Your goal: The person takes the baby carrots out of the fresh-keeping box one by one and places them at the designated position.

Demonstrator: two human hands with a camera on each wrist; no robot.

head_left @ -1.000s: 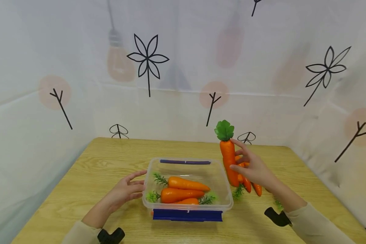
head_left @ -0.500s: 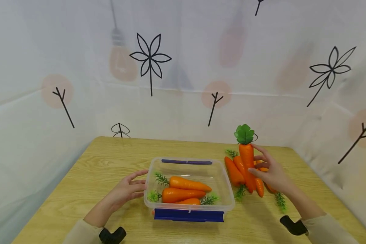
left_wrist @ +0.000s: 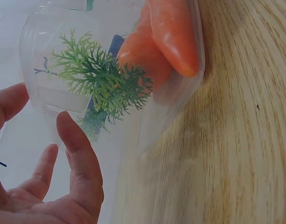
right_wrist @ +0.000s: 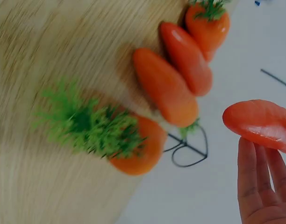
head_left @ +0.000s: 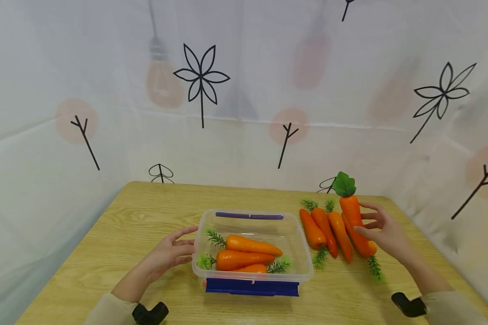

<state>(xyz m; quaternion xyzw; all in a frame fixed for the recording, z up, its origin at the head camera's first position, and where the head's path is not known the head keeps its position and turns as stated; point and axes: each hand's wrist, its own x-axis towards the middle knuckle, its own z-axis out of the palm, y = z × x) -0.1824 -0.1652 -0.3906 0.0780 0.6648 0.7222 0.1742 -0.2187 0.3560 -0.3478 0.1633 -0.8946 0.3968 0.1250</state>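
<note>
A clear plastic box (head_left: 244, 274) with blue clips stands on the table, and several carrots (head_left: 245, 259) with feathery green tops lie inside it. Fingertips of my left hand (head_left: 166, 253) touch the box's left wall, the fingers only slightly bent. In the left wrist view that hand (left_wrist: 77, 182) is beside the wall. My right hand (head_left: 384, 230) pinches a carrot (head_left: 353, 216) with a broad green leaf, tilted leaf end up, above the right side of the carrot row. The right wrist view shows this carrot (right_wrist: 260, 122) apart from the others, its leaf out of frame.
Right of the box several carrots (head_left: 339, 232) lie side by side on the wooden table (head_left: 154, 207), some tops toward me, some away. A white patterned cloth (head_left: 244, 149) hangs behind the table and at both sides.
My right hand has carried the leafy carrot rightward and slightly down, from beside the box to the right end of the row. The left hand and box stay in place.
</note>
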